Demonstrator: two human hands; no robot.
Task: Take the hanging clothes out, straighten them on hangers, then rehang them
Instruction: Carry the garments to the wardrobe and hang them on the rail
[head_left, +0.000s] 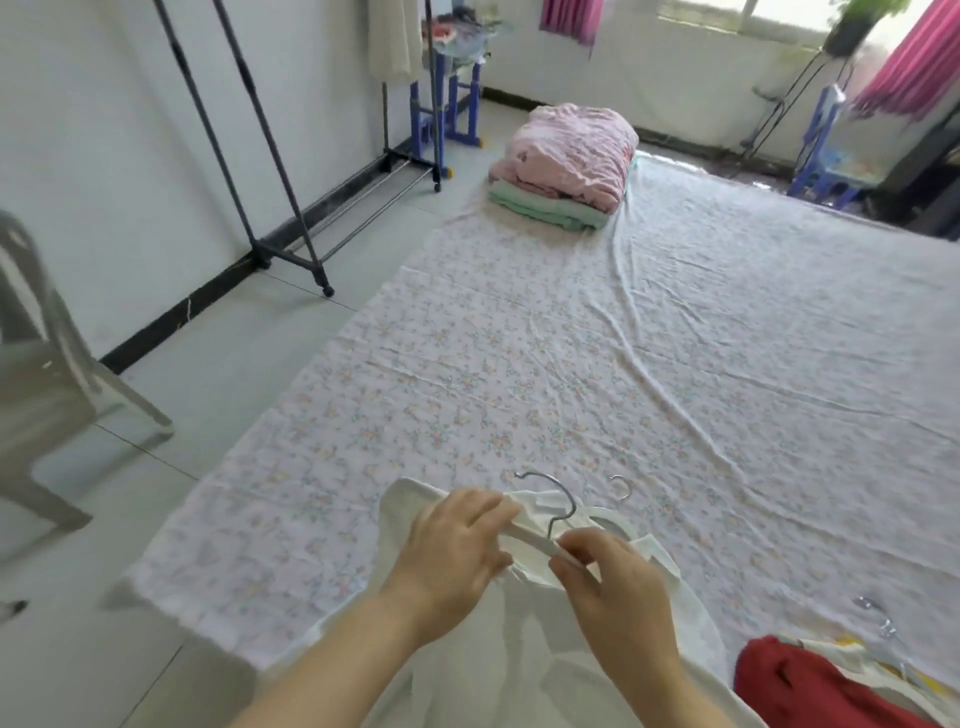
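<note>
A white garment lies on the flowered sheet at the bottom centre, with a white hanger at its collar; the hanger's metal hook points away from me. My left hand grips the garment's shoulder and the hanger's left arm. My right hand pinches the hanger's bar near the hook. A second metal hook shows just beyond, its hanger mostly hidden under the cloth. A dark clothes rack stands at the left wall with one pale garment hanging.
A red garment and another hanger hook lie at the bottom right. Folded pink and green bedding sits at the sheet's far end. A grey plastic chair stands on the left floor. Blue stools stand by the far wall.
</note>
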